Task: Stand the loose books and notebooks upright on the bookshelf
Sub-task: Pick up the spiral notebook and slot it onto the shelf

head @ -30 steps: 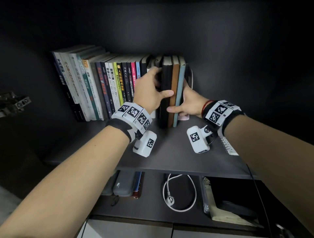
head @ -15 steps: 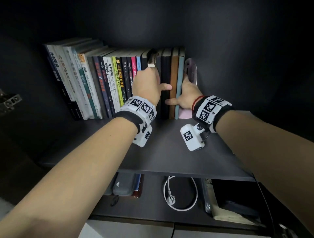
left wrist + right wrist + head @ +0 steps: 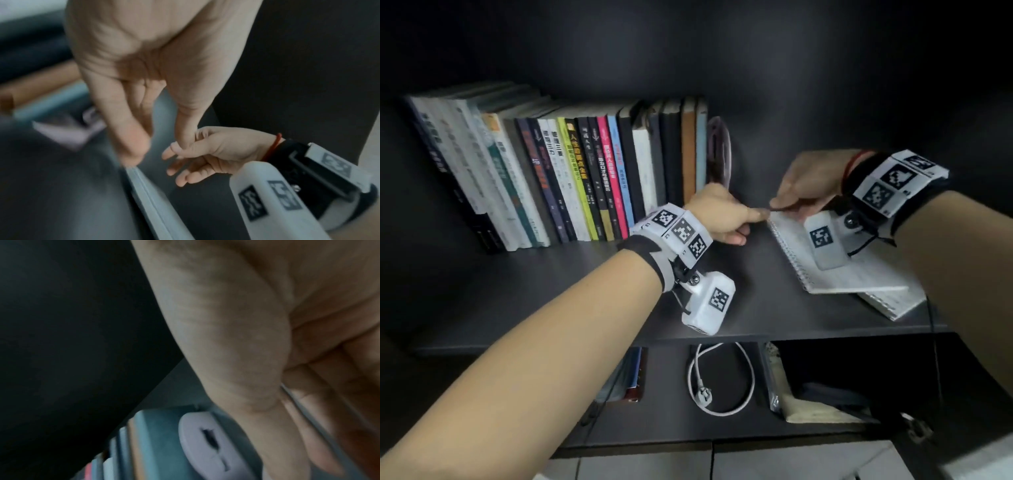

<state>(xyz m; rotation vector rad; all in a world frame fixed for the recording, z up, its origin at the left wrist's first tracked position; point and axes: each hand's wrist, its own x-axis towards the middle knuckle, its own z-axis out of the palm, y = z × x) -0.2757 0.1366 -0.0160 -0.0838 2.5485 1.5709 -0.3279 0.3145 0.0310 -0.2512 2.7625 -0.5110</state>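
Note:
Several books and notebooks (image 3: 585, 171) stand upright in a row on the dark shelf (image 3: 585, 291), ending at a lilac bookend (image 3: 719, 150) (image 3: 205, 443). To the right a white spiral notebook (image 3: 866, 274) lies tilted on a second spiral notebook (image 3: 893, 303). My right hand (image 3: 804, 185) (image 3: 246, 337) pinches the upper notebook's far edge between thumb and fingers. My left hand (image 3: 722, 216) reaches over from the left. Its fingertips (image 3: 131, 151) touch the notebook's near corner (image 3: 156, 203), blurred in the left wrist view.
The shelf's dark back wall stands close behind the books. On the lower shelf lie a coiled white cable with a plug (image 3: 719, 380), a few flat books (image 3: 631, 373) and a worn book beside a dark case (image 3: 811, 407).
Both hands have left the upright notebooks by the bookend and moved right. My right hand has taken hold of the white spiral notebook, and my left hand has come to its corner.

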